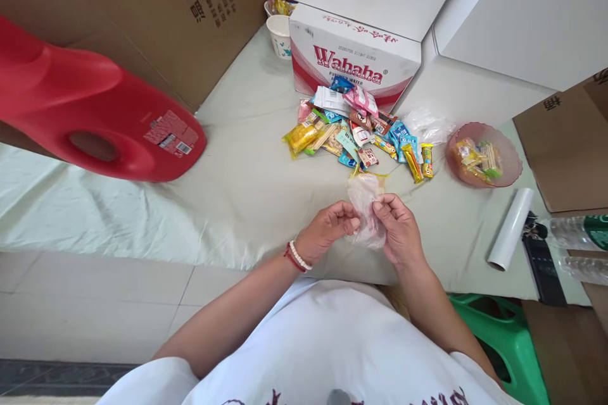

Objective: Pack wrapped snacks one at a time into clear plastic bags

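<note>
As I watch remotely, left hand (331,228) and right hand (399,228) pinch a filmy, crumpled bag (367,209)
Above centre, glossy packets (360,120) lie heaped

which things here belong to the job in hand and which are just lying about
Likely in the job:
clear plastic bag, in left hand and right hand
wrapped snacks piled just beyond
perhaps the pink bowl with more snacks

Apparently just lying about:
red jug
Wahaha purified water box
white roll
green stool
</note>
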Action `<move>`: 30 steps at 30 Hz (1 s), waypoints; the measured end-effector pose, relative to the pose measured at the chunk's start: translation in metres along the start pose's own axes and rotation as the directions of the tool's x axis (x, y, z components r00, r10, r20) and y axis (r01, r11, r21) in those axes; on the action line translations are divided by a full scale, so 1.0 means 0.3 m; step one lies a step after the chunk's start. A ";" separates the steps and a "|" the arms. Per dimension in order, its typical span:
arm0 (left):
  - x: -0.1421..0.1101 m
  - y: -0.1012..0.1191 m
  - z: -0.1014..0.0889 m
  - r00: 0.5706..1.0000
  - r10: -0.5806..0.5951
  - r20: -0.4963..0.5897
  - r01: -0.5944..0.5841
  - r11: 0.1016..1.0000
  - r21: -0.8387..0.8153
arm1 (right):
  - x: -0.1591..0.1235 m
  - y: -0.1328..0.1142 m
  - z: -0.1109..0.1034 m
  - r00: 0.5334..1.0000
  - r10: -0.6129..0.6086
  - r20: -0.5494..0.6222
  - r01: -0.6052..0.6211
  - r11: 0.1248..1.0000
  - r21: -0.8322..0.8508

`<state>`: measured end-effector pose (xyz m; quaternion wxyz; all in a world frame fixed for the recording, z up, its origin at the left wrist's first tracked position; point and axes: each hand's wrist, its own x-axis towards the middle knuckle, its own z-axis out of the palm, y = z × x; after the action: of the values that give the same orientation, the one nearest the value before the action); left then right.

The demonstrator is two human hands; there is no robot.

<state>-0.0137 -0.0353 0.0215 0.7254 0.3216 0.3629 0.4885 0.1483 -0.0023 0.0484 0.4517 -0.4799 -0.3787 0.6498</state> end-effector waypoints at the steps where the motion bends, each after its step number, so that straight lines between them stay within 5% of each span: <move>1: 0.000 -0.003 0.004 1.000 0.003 -0.001 -0.003 1.000 0.017 | 0.005 0.004 0.000 1.000 0.001 -0.001 -0.001 1.000 -0.008; 6: 0.003 -0.023 0.006 0.997 0.017 -0.075 -0.010 0.996 0.094 | 0.020 0.029 -0.026 0.986 -0.166 -0.028 0.152 0.950 -0.272; 10: 0.005 -0.027 0.007 0.969 0.106 -0.222 -0.060 0.977 0.203 | -0.019 0.021 -0.042 0.882 -0.466 -0.070 0.355 0.756 -0.550; 15: 0.001 -0.013 0.032 0.923 0.345 -0.170 -0.222 0.839 0.496 | -0.044 -0.004 -0.001 0.908 -0.383 0.170 0.399 0.667 -0.629; 23: 0.006 -0.025 -0.009 0.945 0.225 -0.239 -0.160 0.952 0.263 | 0.012 -0.010 -0.008 0.994 -0.097 0.059 0.109 0.963 -0.248; 27: -0.002 -0.014 -0.008 0.909 0.246 -0.335 -0.172 0.956 0.237 | 0.002 -0.014 -0.018 0.996 -0.077 0.052 0.085 0.980 -0.182; 30: -0.009 0.010 0.022 0.915 0.265 -0.303 -0.172 0.938 0.300 | -0.004 -0.010 -0.010 0.986 -0.151 0.070 0.164 0.956 -0.244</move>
<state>-0.0104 -0.0378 0.0281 0.5423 0.3662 0.5062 0.5617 0.1521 -0.0025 0.0509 0.4285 -0.4845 -0.5054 0.5712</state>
